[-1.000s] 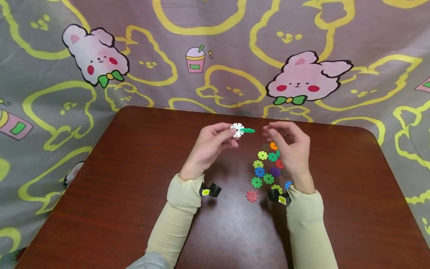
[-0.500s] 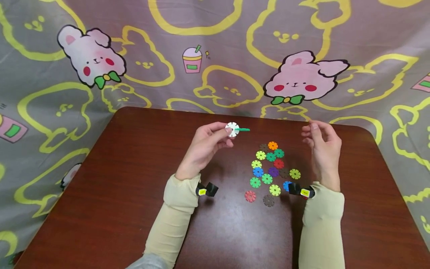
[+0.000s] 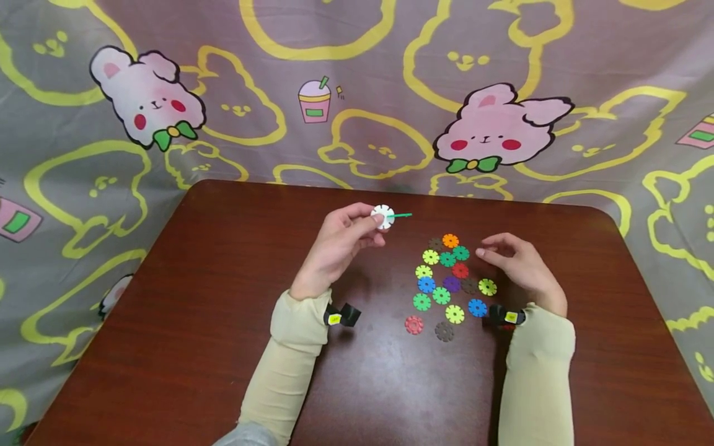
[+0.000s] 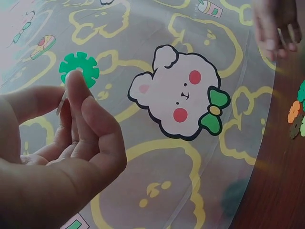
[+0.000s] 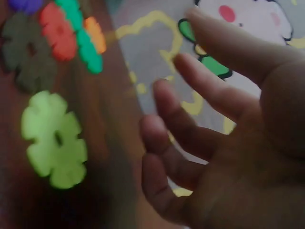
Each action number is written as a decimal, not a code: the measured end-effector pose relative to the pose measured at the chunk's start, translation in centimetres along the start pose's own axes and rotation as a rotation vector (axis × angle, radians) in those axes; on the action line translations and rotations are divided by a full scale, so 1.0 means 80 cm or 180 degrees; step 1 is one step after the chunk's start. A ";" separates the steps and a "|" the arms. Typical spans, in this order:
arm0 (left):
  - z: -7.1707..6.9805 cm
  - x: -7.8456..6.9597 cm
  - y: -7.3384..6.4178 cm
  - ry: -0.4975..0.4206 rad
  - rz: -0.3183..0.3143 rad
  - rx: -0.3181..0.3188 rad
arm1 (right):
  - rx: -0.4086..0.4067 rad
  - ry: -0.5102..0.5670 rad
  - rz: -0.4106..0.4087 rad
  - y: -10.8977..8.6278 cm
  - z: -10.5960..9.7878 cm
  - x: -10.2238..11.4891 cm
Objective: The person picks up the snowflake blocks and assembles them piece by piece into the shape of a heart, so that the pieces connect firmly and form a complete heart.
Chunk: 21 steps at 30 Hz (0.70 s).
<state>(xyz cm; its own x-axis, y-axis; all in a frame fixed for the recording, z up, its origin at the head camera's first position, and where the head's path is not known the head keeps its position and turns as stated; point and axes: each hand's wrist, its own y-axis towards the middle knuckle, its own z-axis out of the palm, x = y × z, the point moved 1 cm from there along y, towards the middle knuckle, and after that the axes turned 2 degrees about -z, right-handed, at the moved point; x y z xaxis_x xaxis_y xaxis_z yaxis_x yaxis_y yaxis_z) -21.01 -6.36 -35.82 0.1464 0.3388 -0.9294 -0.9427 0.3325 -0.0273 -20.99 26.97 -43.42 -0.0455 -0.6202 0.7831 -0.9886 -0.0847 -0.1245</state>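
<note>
The left hand [image 3: 339,244] pinched the white disc [image 3: 383,212]; the right hand [image 3: 523,263], fingers apart, had best take a loose disc [image 3: 488,287] edgewise, I thought.

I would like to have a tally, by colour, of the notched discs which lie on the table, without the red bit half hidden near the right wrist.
Yellow-green discs: 4
Green discs: 4
Brown discs: 3
Blue discs: 2
Red or pinkish discs: 2
Orange disc: 1
Purple disc: 1
Total: 17
</note>
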 end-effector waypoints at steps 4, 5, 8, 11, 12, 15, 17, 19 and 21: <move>0.000 0.000 -0.001 0.0010 -0.0002 0.0009 | 0.0489 -0.0235 -0.0054 0.003 0.010 -0.002; 0.000 0.000 -0.001 0.0011 0.0001 0.0010 | 0.0547 -0.0225 -0.0059 0.005 0.012 -0.001; -0.001 0.000 -0.001 0.0005 0.0015 0.0013 | 0.0635 -0.0245 -0.0063 0.008 0.020 0.002; -0.001 0.001 0.000 0.0011 0.0030 0.0016 | 0.0663 -0.0305 -0.0043 0.011 0.026 0.004; -0.001 0.001 0.000 0.0013 0.0033 0.0021 | 0.0660 -0.0334 -0.0036 0.012 0.027 0.005; -0.001 0.003 0.001 0.0034 0.0038 0.0032 | 0.0642 -0.0446 -0.0016 0.014 0.031 0.007; -0.001 0.004 0.001 0.0051 0.0037 0.0034 | 0.0625 -0.0514 -0.0009 0.015 0.033 0.009; -0.001 0.003 0.002 0.0057 0.0038 0.0028 | 0.0620 -0.0563 0.0019 0.015 0.034 0.010; -0.001 0.003 0.001 0.0060 0.0035 0.0024 | 0.0617 -0.0599 0.0025 0.016 0.036 0.011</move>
<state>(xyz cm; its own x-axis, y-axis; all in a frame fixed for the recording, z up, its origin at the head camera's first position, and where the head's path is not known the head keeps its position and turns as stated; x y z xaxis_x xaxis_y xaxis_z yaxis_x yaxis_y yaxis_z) -21.08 -6.31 -36.03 0.1304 0.3259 -0.9364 -0.9419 0.3355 -0.0144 -21.86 24.09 -44.60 -0.0075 -0.7539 0.6569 -0.9415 -0.2160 -0.2587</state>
